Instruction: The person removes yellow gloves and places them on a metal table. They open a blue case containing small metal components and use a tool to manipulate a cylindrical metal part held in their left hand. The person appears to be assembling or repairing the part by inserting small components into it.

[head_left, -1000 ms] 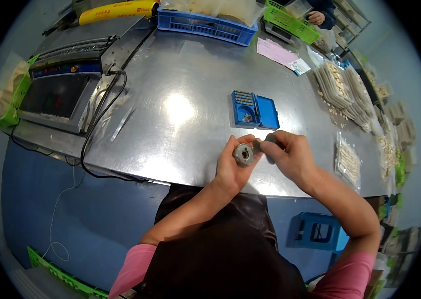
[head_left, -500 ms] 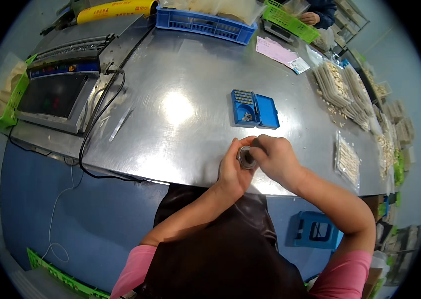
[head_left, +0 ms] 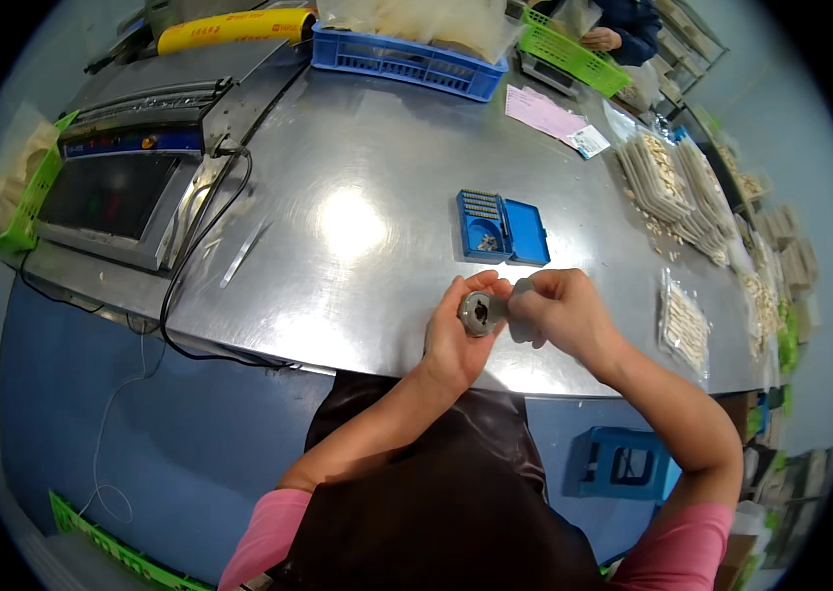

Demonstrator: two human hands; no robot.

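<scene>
My left hand (head_left: 456, 330) is closed around a round metal piece (head_left: 476, 313) with a dark opening in its middle, held over the table's near edge. Just to its right, my right hand (head_left: 559, 313) is pinched shut, fingertips close to the metal piece. Whatever sits between those fingertips is too blurred to name. Beyond both hands lies an open blue plastic box (head_left: 483, 227), its lid (head_left: 528, 232) folded out to the right. Rows of small brass-coloured pieces (head_left: 480, 204) fill its far part, and a few loose bits (head_left: 487, 242) lie in the round compartment.
A sealing machine (head_left: 131, 177) with a black cable stands left, near metal tweezers (head_left: 244, 256). Packed trays of pale pieces (head_left: 658, 177) and a flat pack (head_left: 684, 327) lie right. Behind are a blue crate (head_left: 406, 65), pink papers (head_left: 544, 113) and another person's hand (head_left: 601, 39).
My right hand has drawn a little to the right, off the round metal piece. In my left hand the piece has shifted slightly left, and its dark opening shows more fully.
</scene>
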